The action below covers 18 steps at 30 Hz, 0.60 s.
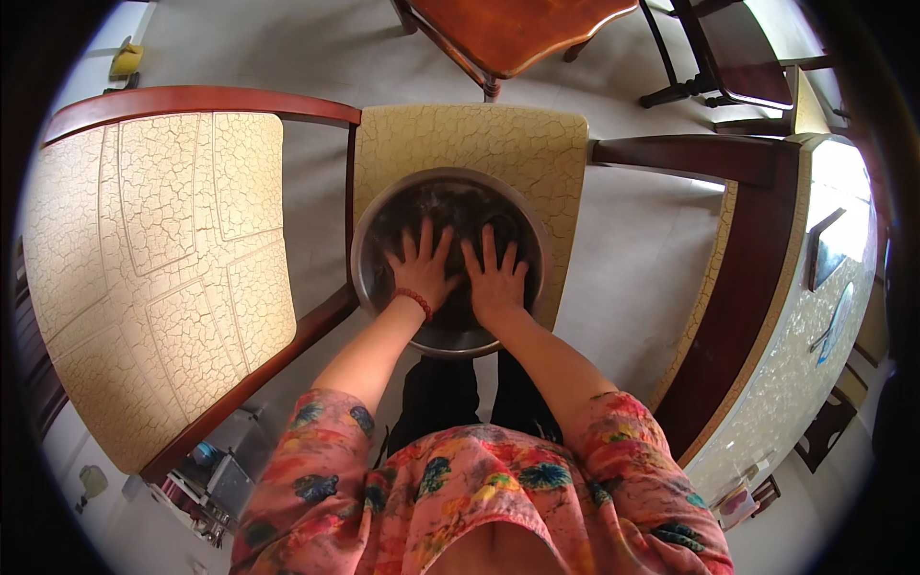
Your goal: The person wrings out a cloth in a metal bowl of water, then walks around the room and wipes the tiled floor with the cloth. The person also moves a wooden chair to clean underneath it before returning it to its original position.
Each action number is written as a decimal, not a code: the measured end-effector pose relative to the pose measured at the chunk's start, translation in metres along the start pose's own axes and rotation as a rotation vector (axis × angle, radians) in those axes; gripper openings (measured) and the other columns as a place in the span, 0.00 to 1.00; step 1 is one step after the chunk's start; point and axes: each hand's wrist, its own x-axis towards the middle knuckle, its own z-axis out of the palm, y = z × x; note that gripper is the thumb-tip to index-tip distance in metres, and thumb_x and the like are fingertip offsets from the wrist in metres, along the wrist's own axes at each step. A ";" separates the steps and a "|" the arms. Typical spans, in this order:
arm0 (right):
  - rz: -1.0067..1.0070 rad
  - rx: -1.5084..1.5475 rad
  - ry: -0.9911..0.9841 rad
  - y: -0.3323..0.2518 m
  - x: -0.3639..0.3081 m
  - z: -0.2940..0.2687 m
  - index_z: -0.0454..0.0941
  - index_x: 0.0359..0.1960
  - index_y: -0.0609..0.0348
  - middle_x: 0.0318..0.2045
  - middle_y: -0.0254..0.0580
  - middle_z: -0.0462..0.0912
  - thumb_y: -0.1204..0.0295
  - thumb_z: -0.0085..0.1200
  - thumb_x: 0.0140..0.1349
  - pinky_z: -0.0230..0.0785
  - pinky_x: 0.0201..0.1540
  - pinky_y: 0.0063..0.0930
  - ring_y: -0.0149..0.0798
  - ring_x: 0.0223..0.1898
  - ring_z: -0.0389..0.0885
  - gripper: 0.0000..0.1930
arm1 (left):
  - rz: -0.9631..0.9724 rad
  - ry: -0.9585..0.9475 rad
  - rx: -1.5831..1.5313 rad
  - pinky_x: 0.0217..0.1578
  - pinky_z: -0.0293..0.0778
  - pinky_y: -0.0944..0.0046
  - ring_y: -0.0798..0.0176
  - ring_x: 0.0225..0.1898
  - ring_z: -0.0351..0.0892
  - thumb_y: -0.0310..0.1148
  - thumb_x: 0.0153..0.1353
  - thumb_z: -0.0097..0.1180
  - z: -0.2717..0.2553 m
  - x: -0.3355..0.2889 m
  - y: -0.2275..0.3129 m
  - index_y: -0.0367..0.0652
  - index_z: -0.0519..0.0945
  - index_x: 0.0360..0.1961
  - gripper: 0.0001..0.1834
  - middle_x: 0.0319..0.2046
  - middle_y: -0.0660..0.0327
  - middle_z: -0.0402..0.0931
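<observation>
A round metal basin (pixel 458 342) rests on the crackle-patterned seat of a chair (pixel 479 134) in front of me. Dark cloth, seemingly wet, fills its inside, though its exact kind is hard to make out. My left hand (pixel 422 271) presses down on this dark material with fingers spread, a red bead bracelet (pixel 414 300) around the wrist. Beside it on the right, my right hand (pixel 496 278) lies on the same material, its fingers also apart. Neither hand grips anything that I can see.
To the left stands a chair back (pixel 172 268) with cream crackle panels and red-brown wood. A glossy-topped table (pixel 786 383) with dark wood edging is at the right, a dark flat device (pixel 826 249) on it. Ahead are a brown wooden table (pixel 517 34) and a dark chair (pixel 733 57).
</observation>
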 end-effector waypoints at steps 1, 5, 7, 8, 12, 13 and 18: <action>-0.005 -0.024 -0.001 0.000 0.004 0.005 0.47 0.67 0.39 0.68 0.47 0.36 0.66 0.49 0.56 0.50 0.55 0.59 0.66 0.62 0.47 0.36 | -0.020 -0.080 -0.009 0.56 0.40 0.27 0.40 0.67 0.32 0.53 0.49 0.58 0.000 0.005 0.000 0.61 0.45 0.67 0.48 0.68 0.55 0.33; -0.013 -0.020 -0.080 -0.007 0.016 0.014 0.52 0.65 0.41 0.68 0.49 0.37 0.68 0.48 0.56 0.50 0.55 0.60 0.66 0.62 0.47 0.33 | -0.026 -0.091 0.058 0.57 0.41 0.29 0.39 0.67 0.35 0.51 0.46 0.60 0.011 0.016 -0.001 0.57 0.45 0.67 0.51 0.67 0.52 0.36; -0.001 0.010 -0.089 -0.006 0.020 0.012 0.55 0.64 0.42 0.67 0.51 0.39 0.70 0.50 0.54 0.52 0.55 0.59 0.67 0.61 0.49 0.33 | -0.028 -0.075 0.037 0.58 0.41 0.30 0.39 0.66 0.36 0.50 0.45 0.61 0.007 0.019 0.001 0.56 0.45 0.67 0.52 0.67 0.51 0.37; 0.001 0.072 -0.053 -0.006 0.019 0.012 0.56 0.63 0.43 0.66 0.51 0.41 0.72 0.51 0.52 0.53 0.56 0.57 0.67 0.61 0.49 0.34 | -0.014 -0.070 0.055 0.58 0.43 0.31 0.39 0.66 0.38 0.49 0.44 0.61 0.005 0.017 0.001 0.56 0.45 0.67 0.52 0.66 0.51 0.39; 0.055 0.463 0.122 0.001 0.012 -0.004 0.60 0.60 0.48 0.64 0.53 0.46 0.77 0.53 0.46 0.56 0.57 0.49 0.65 0.60 0.52 0.35 | -0.005 0.044 -0.054 0.55 0.53 0.39 0.44 0.63 0.49 0.41 0.42 0.64 -0.012 0.011 -0.004 0.54 0.51 0.65 0.49 0.62 0.51 0.50; 0.082 0.599 0.168 0.002 0.009 -0.008 0.61 0.60 0.49 0.63 0.53 0.47 0.79 0.54 0.45 0.56 0.58 0.47 0.64 0.59 0.53 0.35 | -0.014 0.091 -0.127 0.54 0.55 0.41 0.46 0.62 0.52 0.40 0.41 0.65 -0.015 0.010 -0.006 0.53 0.53 0.65 0.48 0.61 0.51 0.53; 0.240 1.263 0.220 0.005 0.009 -0.014 0.58 0.62 0.52 0.61 0.49 0.54 0.68 0.54 0.48 0.55 0.58 0.40 0.52 0.59 0.58 0.35 | -0.051 0.091 -0.308 0.48 0.64 0.48 0.50 0.53 0.67 0.33 0.39 0.64 -0.042 -0.005 0.003 0.44 0.69 0.52 0.34 0.49 0.52 0.69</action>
